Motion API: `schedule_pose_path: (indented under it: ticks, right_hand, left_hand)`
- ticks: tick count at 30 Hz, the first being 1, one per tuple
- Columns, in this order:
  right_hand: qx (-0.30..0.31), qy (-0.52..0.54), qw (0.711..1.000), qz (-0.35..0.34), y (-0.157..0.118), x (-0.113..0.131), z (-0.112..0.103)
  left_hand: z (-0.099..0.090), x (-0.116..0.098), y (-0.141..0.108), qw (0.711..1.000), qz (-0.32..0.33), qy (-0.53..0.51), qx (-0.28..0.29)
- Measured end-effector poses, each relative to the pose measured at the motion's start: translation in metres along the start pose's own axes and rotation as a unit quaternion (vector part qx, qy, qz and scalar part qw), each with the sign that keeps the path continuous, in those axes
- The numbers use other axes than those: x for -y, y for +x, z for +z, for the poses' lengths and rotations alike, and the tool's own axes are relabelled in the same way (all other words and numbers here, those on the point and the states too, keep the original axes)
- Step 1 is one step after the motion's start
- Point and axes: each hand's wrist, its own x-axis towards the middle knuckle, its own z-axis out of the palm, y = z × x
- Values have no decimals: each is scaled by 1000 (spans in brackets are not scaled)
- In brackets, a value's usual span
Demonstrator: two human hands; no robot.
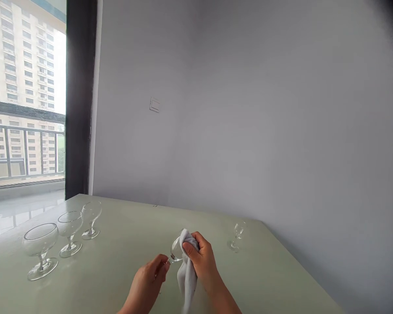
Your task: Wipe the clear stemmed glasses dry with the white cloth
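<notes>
- Two hands work near six o'clock in the view: the left hand (151, 275) is closed around the stem end of a clear, round-bowled drinking glass (176, 250), while the right hand (203, 258) grips a soft, whitish-grey cloth (187, 278) bunched over its bowl.
- That glass tilts above the smooth, pale green tabletop (118, 274), its bowl towards one or two o'clock; twisting one hand against the other could snap the thin stem.
- The left hand's pinch looks slight, so slick glass could slide out, leaving only the cloth as support.
- Squeezing too hard through the cloth could crack the bowl's rim.
- The cloth's loose tail, hanging towards six o'clock, could snag the fingers.
- A wide swing towards nine o'clock could topple the row of three clear, wide-bowled stemmed glasses (70, 224); one towards three o'clock, the small, clear stemmed glass (239, 230) standing alone.
</notes>
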Motion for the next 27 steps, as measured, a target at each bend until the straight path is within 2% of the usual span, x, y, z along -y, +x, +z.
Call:
schedule_pose_path:
  ticks: [2, 3, 6, 7, 8, 9, 11, 13, 14, 16, 17, 19, 21, 24, 27]
  right_hand:
    - [33, 47, 998, -3, -3, 6, -5]
    - [59, 74, 995, -2, -4, 8, -9]
    - [139, 147, 979, 9, -6, 12, -23]
    - [154, 160, 975, 12, -6, 12, -27]
    - [160, 162, 974, 16, -6, 12, -30]
    - [159, 152, 975, 22, -5, 11, -32]
    - [141, 107, 983, 45, -4, 8, -32]
    - [111, 41, 991, 63, -4, 4, -26]
    - [97, 12, 993, 65, -4, 2, -21]
    - [70, -20, 996, 47, -5, 2, -14]
    - [63, -17, 997, 33, -5, 3, -11]
    - [71, 25, 997, 14, -7, 9, -11]
    - [97, 86, 992, 7, -8, 17, -15]
    - [129, 173, 976, 3, -8, 25, -23]
    - [131, 267, 955, 0, -10, 22, -20]
  left_hand:
    - [0, -3, 1, 984, -45, -156, 73]
    - [0, -5, 1, 961, -73, -243, 113]
    - [-3, -16, -4, 850, -170, -457, 198]
    - [-4, -19, -6, 822, -191, -493, 212]
    - [-6, -20, -7, 811, -201, -502, 222]
    - [-6, -21, -8, 824, -196, -481, 226]
    - [-6, -17, -5, 902, -147, -346, 214]
    - [-4, -8, -1, 964, -88, -182, 170]
    - [-2, -4, 1, 981, -67, -116, 138]
    - [2, 4, 2, 994, -52, -52, 82]
    - [3, 5, 2, 994, -49, -55, 75]
    - [3, 2, 1, 986, -51, -119, 107]
    - [2, -7, -3, 946, -74, -262, 173]
    - [1, -22, -12, 836, -133, -474, 244]
    - [5, -27, -21, 733, -151, -591, 301]
